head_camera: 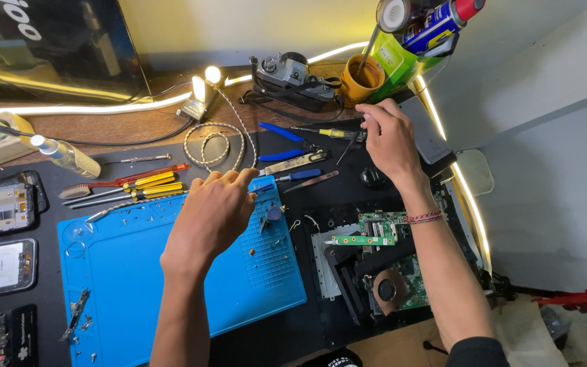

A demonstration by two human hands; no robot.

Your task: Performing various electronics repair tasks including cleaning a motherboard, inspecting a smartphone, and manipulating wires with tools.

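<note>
The left hand [213, 212] hovers over the blue work mat [137, 272], its fingers curled near a blue-handled tool [298, 175]; I cannot tell if it holds something. The right hand [390, 139] pinches the end of a yellow-handled screwdriver [331, 133]. Above it, at the top edge, stand a green package [397, 64] and a blue spray can with a red cap [441, 20], beside a yellow cup [361, 78]. The desk [130, 126] is brown wood with a black cover, a light strip [83, 107] along the wall.

Warm, bright light comes from a small lamp [206, 80] and a glowing strip [90, 107] along the counter's back edge. Both bulbs glare white, and the wide lens bends the frame's edges.
</note>
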